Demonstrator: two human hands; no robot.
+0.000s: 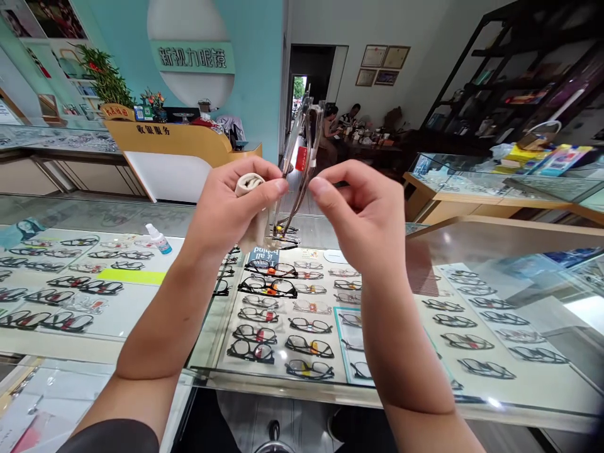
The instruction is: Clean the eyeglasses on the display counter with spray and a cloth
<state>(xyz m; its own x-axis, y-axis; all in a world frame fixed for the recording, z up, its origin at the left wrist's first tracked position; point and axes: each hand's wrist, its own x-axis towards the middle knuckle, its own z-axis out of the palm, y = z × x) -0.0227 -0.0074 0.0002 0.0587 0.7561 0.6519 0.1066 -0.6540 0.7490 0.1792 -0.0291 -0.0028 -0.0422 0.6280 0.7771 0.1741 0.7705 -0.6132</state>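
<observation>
Two hands: I watch both raised over the middle of the display counter (340, 391), fingertips near each other. The left hand (236, 201) pinches a pair of glasses (306, 176) between thumb and finger. The right hand (372, 214) has its thumb and forefinger drawn together just beside the glasses on the right; I cannot tell whether they grip it.
Cloth: a rolled beige cloth (248, 184) sits in the left hand, its loose end hanging beside the glasses.
Step in hand: I judge this to be a handling step, the glasses held up for looking over or wiping, with the cloth ready in the same hand.
Next move: to my mind it calls for a steady left pinch and a light right hand, since the thin arms could bend or slip under a hard pull.
Glasses: I see a slim, see-through frame, greyish brown, stood on end and narrow from my angle. It is between the two hands. Blur hides which way the lenses face.
Label: a small red label (301, 158) shows on the glasses.
Counter: many other glasses (268, 287) lie in rows on the near side; a spray bottle (159, 239) stands farther off to the left.
</observation>
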